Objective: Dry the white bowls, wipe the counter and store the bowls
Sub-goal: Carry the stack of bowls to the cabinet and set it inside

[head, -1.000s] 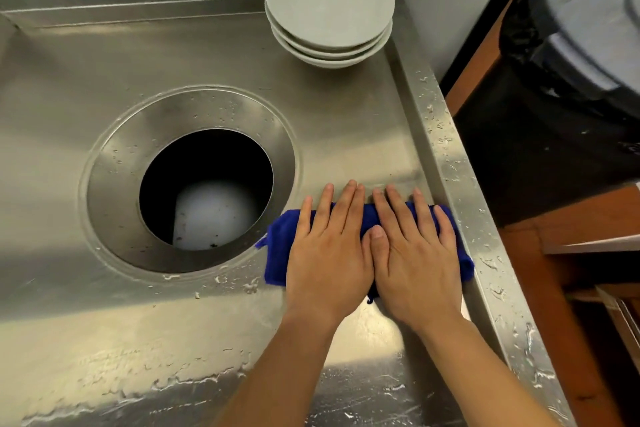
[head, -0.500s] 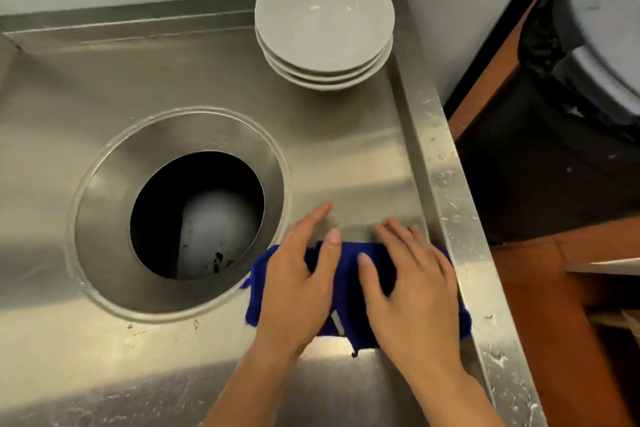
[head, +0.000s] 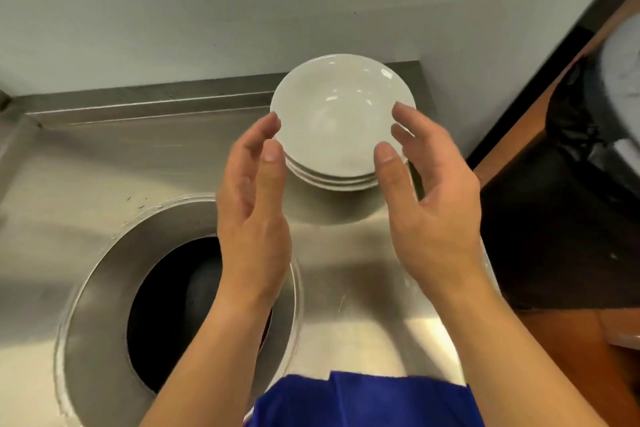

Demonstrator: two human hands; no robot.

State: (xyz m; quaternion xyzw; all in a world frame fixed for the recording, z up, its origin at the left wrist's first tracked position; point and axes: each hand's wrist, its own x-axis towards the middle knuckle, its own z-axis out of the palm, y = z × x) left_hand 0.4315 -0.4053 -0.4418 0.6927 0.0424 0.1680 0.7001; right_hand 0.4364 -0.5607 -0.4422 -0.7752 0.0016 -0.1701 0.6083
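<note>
Change: both hands have left the blue cloth (head: 363,399), now lying at 6 o'clock on the bench (head: 104,166).
Left hand (head: 254,204): grip apart.
Right hand (head: 429,191): grip apart.
Stacked white bowls (head: 341,121): 12 o'clock, between the hands.
Meaning: wiping looks finished; storing probably next.

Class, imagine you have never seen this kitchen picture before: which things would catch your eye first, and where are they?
First, the stack of white bowls at the back right corner of the steel counter, with the left hand and right hand open on either side of it. Next, the big round hole in the counter at the lower left. Last, the blue cloth at the near edge, between the forearms.
</note>
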